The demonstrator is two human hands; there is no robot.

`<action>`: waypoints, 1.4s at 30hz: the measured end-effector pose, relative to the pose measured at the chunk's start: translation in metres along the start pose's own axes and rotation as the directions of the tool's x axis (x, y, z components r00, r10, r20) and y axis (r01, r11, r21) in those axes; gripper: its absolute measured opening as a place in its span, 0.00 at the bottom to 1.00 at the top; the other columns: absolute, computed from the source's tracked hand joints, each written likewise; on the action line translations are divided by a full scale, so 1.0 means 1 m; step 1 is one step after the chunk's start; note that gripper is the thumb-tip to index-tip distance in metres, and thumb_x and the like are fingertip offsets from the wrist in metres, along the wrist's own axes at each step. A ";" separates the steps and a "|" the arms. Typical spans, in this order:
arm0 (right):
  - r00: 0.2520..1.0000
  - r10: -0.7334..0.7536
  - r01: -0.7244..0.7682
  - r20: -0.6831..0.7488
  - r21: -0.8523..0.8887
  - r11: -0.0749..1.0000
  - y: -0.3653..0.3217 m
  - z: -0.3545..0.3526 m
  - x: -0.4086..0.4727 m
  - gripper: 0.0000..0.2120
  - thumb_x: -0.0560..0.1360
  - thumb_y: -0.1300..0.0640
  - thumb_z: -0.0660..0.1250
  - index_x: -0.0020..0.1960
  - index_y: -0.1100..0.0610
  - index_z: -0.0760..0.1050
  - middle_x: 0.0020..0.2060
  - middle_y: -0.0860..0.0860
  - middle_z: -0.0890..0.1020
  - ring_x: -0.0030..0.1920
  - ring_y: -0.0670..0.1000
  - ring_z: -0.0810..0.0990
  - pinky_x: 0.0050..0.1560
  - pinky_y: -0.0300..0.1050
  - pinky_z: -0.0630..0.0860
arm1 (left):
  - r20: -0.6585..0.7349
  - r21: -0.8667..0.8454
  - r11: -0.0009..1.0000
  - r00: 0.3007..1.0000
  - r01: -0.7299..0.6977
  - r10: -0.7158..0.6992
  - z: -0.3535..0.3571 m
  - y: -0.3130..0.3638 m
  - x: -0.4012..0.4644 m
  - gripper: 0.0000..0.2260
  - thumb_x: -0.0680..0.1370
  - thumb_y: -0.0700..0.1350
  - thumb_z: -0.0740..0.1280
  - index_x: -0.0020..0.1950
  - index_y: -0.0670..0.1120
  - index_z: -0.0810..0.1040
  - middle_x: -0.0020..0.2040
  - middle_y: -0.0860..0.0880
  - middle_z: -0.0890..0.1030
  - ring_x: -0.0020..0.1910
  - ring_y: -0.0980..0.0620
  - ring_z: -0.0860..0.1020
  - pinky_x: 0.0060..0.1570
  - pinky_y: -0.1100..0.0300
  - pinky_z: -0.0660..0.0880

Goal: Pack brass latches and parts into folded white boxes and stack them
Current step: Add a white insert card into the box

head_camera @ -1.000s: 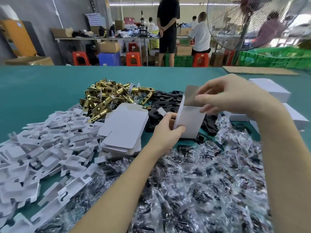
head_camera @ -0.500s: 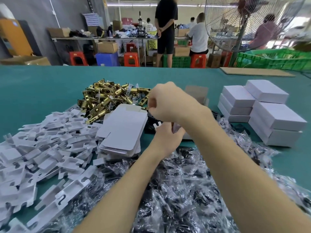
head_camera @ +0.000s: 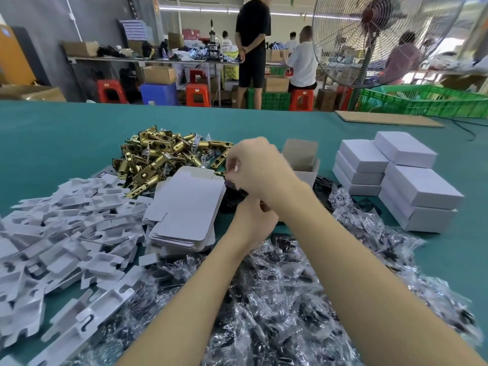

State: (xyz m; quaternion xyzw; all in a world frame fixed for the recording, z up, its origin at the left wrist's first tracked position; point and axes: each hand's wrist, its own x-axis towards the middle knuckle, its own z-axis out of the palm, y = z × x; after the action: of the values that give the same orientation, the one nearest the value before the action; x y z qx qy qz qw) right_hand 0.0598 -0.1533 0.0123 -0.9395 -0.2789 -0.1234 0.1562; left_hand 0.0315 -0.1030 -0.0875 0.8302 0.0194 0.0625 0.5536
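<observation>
An open folded white box (head_camera: 303,165) stands upright on the green table, its brown inside showing. My left hand (head_camera: 252,221) grips the box's lower part, mostly hidden behind my right wrist. My right hand (head_camera: 257,167) has crossed to the left, fingers curled at the near edge of the pile of brass latches (head_camera: 158,159). It pinches a brass latch (head_camera: 219,173) whose end shows by the fingertips. Black parts (head_camera: 232,199) lie under both hands. Closed white boxes (head_camera: 396,178) are stacked at the right.
A stack of flat box blanks (head_camera: 184,207) lies left of my hands. White card inserts (head_camera: 66,228) are heaped at the far left. Bagged black parts (head_camera: 277,299) cover the near table. A cardboard sheet (head_camera: 388,118), a fan (head_camera: 369,38) and people are beyond.
My right hand left the box's top flap and swung left across the box to the brass pile. My left hand kept hold of the box.
</observation>
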 end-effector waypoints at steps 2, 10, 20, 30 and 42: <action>0.987 0.051 -0.032 -0.152 0.124 0.992 0.013 -0.025 -0.020 0.01 0.76 0.55 0.73 0.46 0.50 0.84 0.44 0.49 0.84 0.47 0.52 0.82 0.50 0.49 0.82 | 0.027 -0.053 0.997 0.998 -0.055 0.057 -0.002 0.001 -0.002 0.11 0.79 0.44 0.67 0.62 0.51 0.76 0.51 0.54 0.81 0.50 0.56 0.79 0.47 0.65 0.76; 0.951 0.137 0.029 -0.278 0.520 0.854 0.057 -0.128 -0.084 0.04 0.72 0.52 0.79 0.43 0.50 0.85 0.36 0.47 0.87 0.35 0.47 0.86 0.35 0.38 0.81 | -0.010 -0.142 0.982 0.992 -0.124 0.124 -0.005 -0.001 -0.002 0.09 0.77 0.41 0.73 0.52 0.48 0.74 0.51 0.51 0.81 0.44 0.61 0.80 0.43 0.67 0.79; 0.988 0.039 0.013 -0.150 0.329 0.944 0.045 -0.125 -0.082 0.04 0.69 0.53 0.80 0.39 0.48 0.86 0.33 0.44 0.86 0.37 0.40 0.84 0.42 0.34 0.81 | -0.174 -0.224 0.919 0.941 -0.325 0.291 0.000 0.005 -0.007 0.16 0.77 0.36 0.73 0.46 0.51 0.67 0.48 0.38 0.77 0.52 0.36 0.78 0.52 0.47 0.81; 0.909 -0.049 0.206 -0.415 0.344 0.916 0.018 -0.103 -0.069 0.03 0.73 0.55 0.78 0.44 0.54 0.85 0.39 0.46 0.86 0.40 0.41 0.85 0.45 0.32 0.80 | -0.324 -0.354 0.855 0.907 -0.380 0.269 0.000 0.007 -0.002 0.18 0.77 0.35 0.71 0.60 0.38 0.66 0.53 0.34 0.76 0.52 0.37 0.76 0.52 0.50 0.81; 0.925 0.048 -0.073 -0.377 -0.052 0.996 0.023 -0.070 -0.057 0.02 0.73 0.48 0.74 0.43 0.46 0.85 0.29 0.39 0.69 0.37 0.52 0.73 0.30 0.40 0.60 | -0.321 -0.228 0.896 0.898 -0.381 0.300 0.002 0.004 -0.003 0.19 0.77 0.37 0.71 0.46 0.56 0.64 0.38 0.53 0.70 0.38 0.56 0.73 0.43 0.67 0.74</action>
State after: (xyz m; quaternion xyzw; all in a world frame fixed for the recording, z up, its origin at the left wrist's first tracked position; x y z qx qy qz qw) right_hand 0.0160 -0.2251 0.0536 -0.9113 -0.2106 -0.3048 0.1797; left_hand 0.0286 -0.1068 -0.0850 0.7150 -0.0592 0.2773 0.6390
